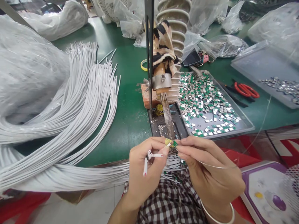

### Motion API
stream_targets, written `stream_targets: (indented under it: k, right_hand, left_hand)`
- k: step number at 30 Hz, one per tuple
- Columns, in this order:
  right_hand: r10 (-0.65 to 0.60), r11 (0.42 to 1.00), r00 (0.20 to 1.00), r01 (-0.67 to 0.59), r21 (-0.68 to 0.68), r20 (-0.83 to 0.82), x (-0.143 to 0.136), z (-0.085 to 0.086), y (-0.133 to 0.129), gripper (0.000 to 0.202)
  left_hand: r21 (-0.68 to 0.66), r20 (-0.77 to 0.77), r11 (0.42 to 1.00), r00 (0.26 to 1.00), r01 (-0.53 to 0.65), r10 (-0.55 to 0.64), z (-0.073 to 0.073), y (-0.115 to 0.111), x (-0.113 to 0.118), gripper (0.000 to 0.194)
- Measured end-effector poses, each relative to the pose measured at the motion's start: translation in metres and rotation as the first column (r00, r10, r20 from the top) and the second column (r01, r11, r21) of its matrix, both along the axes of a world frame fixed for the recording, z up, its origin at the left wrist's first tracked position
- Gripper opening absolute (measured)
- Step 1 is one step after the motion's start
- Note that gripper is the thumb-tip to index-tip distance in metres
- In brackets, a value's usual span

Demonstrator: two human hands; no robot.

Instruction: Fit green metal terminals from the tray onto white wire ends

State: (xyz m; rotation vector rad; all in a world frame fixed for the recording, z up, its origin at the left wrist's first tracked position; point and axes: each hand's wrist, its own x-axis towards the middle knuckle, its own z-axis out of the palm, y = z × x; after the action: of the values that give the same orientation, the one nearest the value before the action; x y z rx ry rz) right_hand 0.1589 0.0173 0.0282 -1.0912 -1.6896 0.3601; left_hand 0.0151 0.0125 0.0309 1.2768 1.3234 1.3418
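My left hand (148,171) is closed on a white cable (168,144), and short white cable ends with pinkish tips (145,166) stick out between its fingers. Facing it, my right hand (210,171) pinches a small green circuit board (174,143) and a thin, pale wire (216,167) that runs across its fingers. Cable end and board meet at the tip of a soldering iron (167,115), clamped upright above a dark tray. A long bundle of white cables (93,102) lies to the left. Many green and silver boards (201,96) fill a clear tray (249,127) on the right.
Red-handled pliers (246,90) lie right of the tray. Behind the iron stands a ribbed hose (175,18), with a black upright bar (149,59) beside it. A phone (192,58) and plastic bags (32,71) rest on the green table (130,124). A fan (268,193) is at lower right.
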Motion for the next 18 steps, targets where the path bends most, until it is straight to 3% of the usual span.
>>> stream_targets:
  k: [7,12,18]
  right_hand:
    - [0.067,0.991,0.990,-0.081,-0.111,-0.127,0.005,-0.006,0.000,0.020]
    - [0.041,0.955,0.999,-0.049,-0.292,-0.032,0.005,-0.005,0.006,0.018]
    - [0.073,0.962,0.997,-0.075,-0.263,-0.018,0.004,-0.005,0.008,0.015]
  left_hand:
    - [-0.021,-0.046,0.999,0.999,0.027,-0.028,-0.007,-0.002,-0.001,0.018]
    - [0.031,-0.162,0.990,0.978,0.134,-0.127,-0.008,0.001,-0.003,0.011]
    - [-0.016,-0.015,0.975,0.975,0.220,-0.220,-0.007,0.007,-0.002,0.019]
